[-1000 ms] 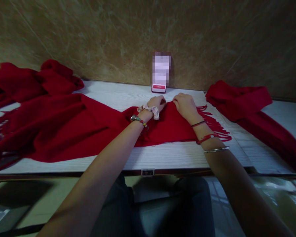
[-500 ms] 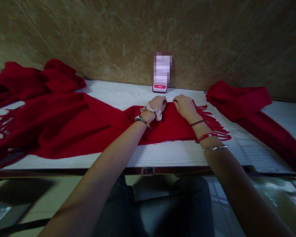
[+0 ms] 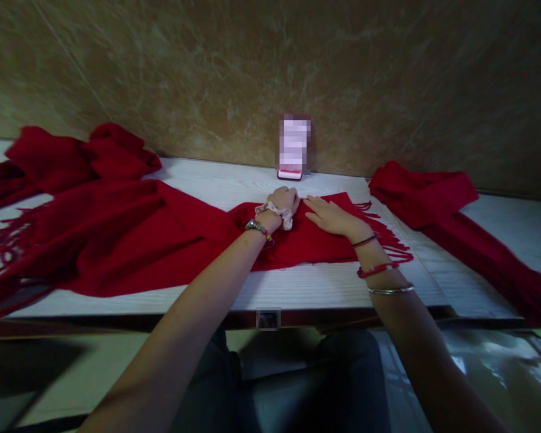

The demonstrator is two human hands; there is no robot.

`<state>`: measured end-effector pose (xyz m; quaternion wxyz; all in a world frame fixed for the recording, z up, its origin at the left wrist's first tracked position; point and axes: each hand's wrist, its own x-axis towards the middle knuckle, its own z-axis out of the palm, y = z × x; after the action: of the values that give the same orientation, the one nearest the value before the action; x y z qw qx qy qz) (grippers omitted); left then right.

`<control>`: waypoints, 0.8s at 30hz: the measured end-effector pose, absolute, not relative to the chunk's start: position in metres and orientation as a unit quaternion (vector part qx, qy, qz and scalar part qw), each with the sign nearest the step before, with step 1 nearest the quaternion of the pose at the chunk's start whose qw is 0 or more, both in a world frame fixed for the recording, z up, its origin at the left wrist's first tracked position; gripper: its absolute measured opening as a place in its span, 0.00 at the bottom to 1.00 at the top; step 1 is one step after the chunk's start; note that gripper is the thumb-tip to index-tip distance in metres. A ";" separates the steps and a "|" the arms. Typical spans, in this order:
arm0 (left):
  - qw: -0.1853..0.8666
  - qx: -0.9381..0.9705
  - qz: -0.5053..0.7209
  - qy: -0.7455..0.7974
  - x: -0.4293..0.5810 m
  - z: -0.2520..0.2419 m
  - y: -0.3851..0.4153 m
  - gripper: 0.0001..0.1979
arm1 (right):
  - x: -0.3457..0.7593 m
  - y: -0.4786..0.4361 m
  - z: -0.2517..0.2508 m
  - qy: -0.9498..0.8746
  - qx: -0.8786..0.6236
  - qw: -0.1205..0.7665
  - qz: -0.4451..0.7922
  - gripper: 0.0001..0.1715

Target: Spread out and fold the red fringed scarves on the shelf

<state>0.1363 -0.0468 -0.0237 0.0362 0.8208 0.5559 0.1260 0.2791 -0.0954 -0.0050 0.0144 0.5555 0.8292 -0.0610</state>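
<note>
I see the red scarf [image 3: 139, 240] running left to right beneath the flat-spread right hand [image 3: 336, 218], nearer the right-end fringe [image 3: 386, 242], and curled left hand [image 3: 286, 198], its grip unclear.

A white table [image 3: 297, 291] spans the frame's middle. On it lies a red scarf [image 3: 180, 246] — fringed at both ends — from the left edge to right of centre; a bundle [image 3: 72, 159], upper left; a folded scarf [image 3: 455, 231], right; a phone [image 3: 294, 144], upper centre.
</note>
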 end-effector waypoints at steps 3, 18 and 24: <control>0.025 0.814 0.120 0.567 0.121 -0.030 -0.066 0.18 | 0.280 -0.096 -0.005 0.826 0.560 0.007 -0.062 0.29; 0.001 0.885 0.028 0.464 0.073 -0.033 -0.079 0.22 | 0.306 -0.099 -0.021 0.790 0.612 -0.043 -0.005 0.29; -0.004 0.904 0.049 0.424 0.094 -0.034 -0.057 0.22 | 0.323 -0.098 -0.017 0.765 0.643 -0.035 0.000 0.29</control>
<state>0.0944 -0.0566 -0.0339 -0.0039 0.9041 0.4245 0.0488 0.3235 -0.0976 -0.0169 -0.0350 0.6428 0.7652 0.0000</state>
